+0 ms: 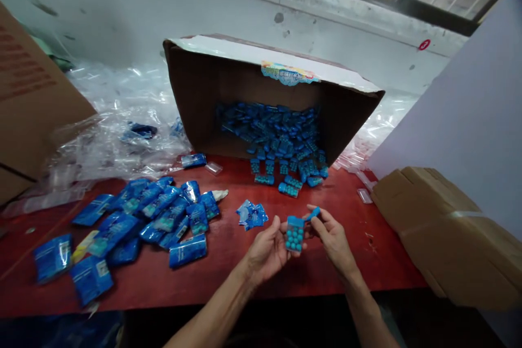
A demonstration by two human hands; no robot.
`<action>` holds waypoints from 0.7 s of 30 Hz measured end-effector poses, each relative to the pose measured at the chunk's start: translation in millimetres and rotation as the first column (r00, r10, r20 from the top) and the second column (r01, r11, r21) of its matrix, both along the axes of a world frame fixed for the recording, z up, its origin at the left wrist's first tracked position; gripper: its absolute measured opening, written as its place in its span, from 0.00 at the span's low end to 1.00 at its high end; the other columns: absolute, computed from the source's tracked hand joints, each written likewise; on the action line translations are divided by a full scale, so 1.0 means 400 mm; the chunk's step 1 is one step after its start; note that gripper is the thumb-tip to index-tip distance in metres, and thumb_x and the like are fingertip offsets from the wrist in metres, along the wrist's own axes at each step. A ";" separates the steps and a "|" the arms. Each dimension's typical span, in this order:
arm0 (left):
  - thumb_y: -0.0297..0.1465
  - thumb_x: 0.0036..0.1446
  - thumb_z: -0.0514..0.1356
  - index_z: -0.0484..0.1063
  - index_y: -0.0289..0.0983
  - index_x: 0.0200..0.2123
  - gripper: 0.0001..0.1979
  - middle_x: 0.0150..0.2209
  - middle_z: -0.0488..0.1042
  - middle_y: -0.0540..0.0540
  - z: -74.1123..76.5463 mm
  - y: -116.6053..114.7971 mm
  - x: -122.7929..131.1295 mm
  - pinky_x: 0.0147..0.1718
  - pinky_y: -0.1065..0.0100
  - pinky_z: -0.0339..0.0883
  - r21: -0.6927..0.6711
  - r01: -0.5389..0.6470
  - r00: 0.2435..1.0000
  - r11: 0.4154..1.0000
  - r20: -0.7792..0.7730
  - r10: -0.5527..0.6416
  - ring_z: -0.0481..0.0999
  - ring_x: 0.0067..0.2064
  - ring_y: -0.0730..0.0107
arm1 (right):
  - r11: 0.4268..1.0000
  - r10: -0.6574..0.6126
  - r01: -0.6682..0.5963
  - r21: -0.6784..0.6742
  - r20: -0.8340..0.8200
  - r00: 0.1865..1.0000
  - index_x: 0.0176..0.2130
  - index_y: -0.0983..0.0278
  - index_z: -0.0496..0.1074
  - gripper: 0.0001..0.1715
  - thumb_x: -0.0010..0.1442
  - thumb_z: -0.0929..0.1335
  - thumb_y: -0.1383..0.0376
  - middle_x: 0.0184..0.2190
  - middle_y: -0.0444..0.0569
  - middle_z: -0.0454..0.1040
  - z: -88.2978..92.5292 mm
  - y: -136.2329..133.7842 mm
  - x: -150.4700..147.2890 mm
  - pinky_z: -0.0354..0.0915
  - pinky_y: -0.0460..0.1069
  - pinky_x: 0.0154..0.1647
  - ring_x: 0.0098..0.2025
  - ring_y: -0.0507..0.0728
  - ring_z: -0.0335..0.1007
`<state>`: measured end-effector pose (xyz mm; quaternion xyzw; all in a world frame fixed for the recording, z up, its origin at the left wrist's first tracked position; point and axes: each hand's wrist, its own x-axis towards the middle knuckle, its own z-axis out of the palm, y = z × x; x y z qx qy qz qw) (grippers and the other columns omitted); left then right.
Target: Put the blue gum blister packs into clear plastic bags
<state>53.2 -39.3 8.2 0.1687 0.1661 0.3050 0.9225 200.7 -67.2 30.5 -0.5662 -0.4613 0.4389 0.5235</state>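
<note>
My left hand (269, 250) holds a small clear plastic box (294, 234) of round blue candies, upright between thumb and fingers. A blue top closes off the box. Just right of it, my right hand (332, 236) pinches a small blue piece (313, 213) between thumb and forefinger. It reaches close to the box's top; whether it is joined to the box I cannot tell. Left of my hands lies a small stack of blue printed labels (252, 215). Similar filled candy boxes (289, 189) lie on the red table beyond my hands.
A large cardboard box (354, 114) on its side opens toward me, heaped with blue candy boxes (277, 125). Blue printed pouches (163, 206) cover the table (228, 277) at left. Clear plastic packaging (110, 125) lies behind them. A closed carton (448, 228) stands at right.
</note>
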 end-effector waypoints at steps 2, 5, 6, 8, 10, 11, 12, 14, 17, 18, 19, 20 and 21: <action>0.38 0.56 0.47 0.67 0.27 0.41 0.21 0.33 0.74 0.38 0.000 -0.003 -0.005 0.27 0.71 0.61 0.002 -0.016 1.000 1.000 -0.010 0.016 0.73 0.30 0.69 | 1.000 -0.011 0.011 0.006 0.082 0.997 0.43 0.66 0.66 0.21 0.52 0.65 0.58 0.24 0.44 0.70 0.015 -0.002 -0.007 0.64 0.46 0.30 0.24 0.50 0.65; 0.34 0.55 0.50 0.67 0.27 0.41 0.17 0.34 0.74 0.37 -0.004 -0.006 -0.011 0.27 0.71 0.62 0.028 -0.036 0.999 0.999 -0.015 0.036 0.73 0.31 0.68 | 0.999 0.034 -0.033 -0.012 0.088 0.996 0.41 0.67 0.67 0.18 0.52 0.66 0.59 0.23 0.44 0.69 0.024 0.004 -0.008 0.63 0.46 0.30 0.25 0.51 0.66; 0.34 0.55 0.50 0.67 0.27 0.42 0.16 0.35 0.74 0.37 -0.005 -0.005 -0.013 0.27 0.71 0.62 0.036 -0.032 0.999 0.999 -0.012 0.033 0.73 0.31 0.68 | 0.998 0.054 -0.053 -0.024 0.050 0.997 0.40 0.67 0.67 0.18 0.52 0.66 0.59 0.23 0.44 0.69 0.021 0.009 -0.006 0.63 0.46 0.30 0.25 0.51 0.66; 0.35 0.55 0.51 0.67 0.28 0.42 0.17 0.35 0.73 0.37 -0.007 -0.004 -0.015 0.26 0.71 0.63 0.053 -0.021 1.000 0.998 -0.014 0.021 0.74 0.31 0.68 | 0.997 0.068 -0.070 -0.036 -0.045 0.997 0.41 0.66 0.66 0.19 0.52 0.65 0.58 0.24 0.44 0.69 0.009 0.020 -0.005 0.63 0.46 0.28 0.24 0.50 0.65; 0.37 0.54 0.50 0.66 0.30 0.42 0.18 0.36 0.73 0.38 -0.009 -0.005 -0.013 0.25 0.71 0.64 0.078 -0.012 0.999 0.997 -0.040 0.015 0.74 0.30 0.68 | 0.998 0.051 -0.055 -0.030 -0.112 0.992 0.44 0.65 0.64 0.20 0.53 0.64 0.57 0.25 0.44 0.70 -0.005 0.027 -0.007 0.63 0.45 0.26 0.22 0.49 0.64; 0.38 0.54 0.51 0.66 0.31 0.43 0.18 0.36 0.72 0.38 -0.012 -0.008 -0.010 0.24 0.71 0.64 0.094 -0.010 0.998 0.996 -0.060 0.016 0.74 0.29 0.68 | 0.999 0.036 -0.039 -0.027 -0.112 0.993 0.45 0.64 0.63 0.21 0.53 0.64 0.57 0.26 0.44 0.70 -0.010 0.027 -0.009 0.63 0.45 0.25 0.21 0.49 0.64; 0.39 0.53 0.51 0.66 0.32 0.43 0.19 0.35 0.72 0.39 -0.017 -0.011 -0.005 0.22 0.72 0.64 0.113 -0.013 0.996 0.993 -0.088 0.023 0.74 0.28 0.68 | 0.999 0.021 -0.024 -0.029 -0.084 0.996 0.45 0.64 0.63 0.22 0.52 0.64 0.57 0.26 0.45 0.70 -0.015 0.025 -0.010 0.64 0.45 0.25 0.22 0.50 0.65; 0.41 0.50 0.54 0.66 0.35 0.43 0.20 0.34 0.72 0.41 -0.039 -0.017 0.011 0.19 0.73 0.62 0.158 -0.044 0.986 0.986 -0.153 0.068 0.72 0.25 0.71 | 0.999 0.009 -0.007 -0.049 0.044 0.999 0.44 0.65 0.66 0.22 0.51 0.65 0.56 0.28 0.47 0.72 -0.026 0.017 -0.004 0.65 0.46 0.28 0.26 0.52 0.68; 0.44 0.39 0.61 0.70 0.32 0.36 0.24 0.26 0.71 0.45 -0.097 -0.010 0.048 0.17 0.73 0.60 0.255 -0.145 0.942 0.956 -0.261 0.213 0.66 0.19 0.78 | 0.997 0.034 -0.017 -0.073 0.237 0.971 0.42 0.65 0.70 0.23 0.47 0.67 0.56 0.34 0.50 0.75 -0.052 0.012 0.035 0.66 0.46 0.38 0.37 0.57 0.70; 0.45 0.36 0.62 0.71 0.31 0.35 0.26 0.25 0.71 0.45 -0.118 -0.003 0.061 0.19 0.72 0.61 0.305 -0.162 0.932 0.938 -0.266 0.247 0.65 0.20 0.78 | 0.995 0.066 -0.043 -0.088 0.286 0.956 0.42 0.65 0.70 0.24 0.46 0.67 0.56 0.38 0.51 0.74 -0.062 0.015 0.053 0.65 0.46 0.41 0.40 0.59 0.69; 0.46 0.35 0.62 0.72 0.30 0.33 0.26 0.25 0.72 0.44 -0.136 0.007 0.074 0.24 0.70 0.63 0.375 -0.181 0.918 0.909 -0.266 0.293 0.67 0.23 0.76 | 0.993 0.088 -0.058 -0.099 0.323 0.943 0.41 0.64 0.71 0.24 0.45 0.67 0.56 0.40 0.51 0.74 -0.072 0.021 0.070 0.64 0.45 0.43 0.43 0.59 0.68; 0.46 0.34 0.63 0.73 0.31 0.32 0.26 0.25 0.72 0.44 -0.150 0.016 0.084 0.28 0.68 0.63 0.426 -0.179 0.909 0.887 -0.273 0.314 0.69 0.25 0.72 | 0.991 0.105 -0.071 -0.109 0.348 0.931 0.41 0.63 0.72 0.23 0.45 0.67 0.56 0.40 0.50 0.74 -0.080 0.027 0.086 0.64 0.45 0.42 0.43 0.59 0.68; 0.47 0.33 0.63 0.73 0.32 0.31 0.26 0.26 0.73 0.44 -0.160 0.026 0.094 0.32 0.66 0.63 0.474 -0.172 0.890 0.864 -0.301 0.342 0.70 0.28 0.69 | 0.988 0.132 -0.091 -0.123 0.376 0.917 0.41 0.62 0.73 0.23 0.44 0.66 0.57 0.40 0.49 0.74 -0.085 0.033 0.098 0.64 0.44 0.42 0.43 0.59 0.69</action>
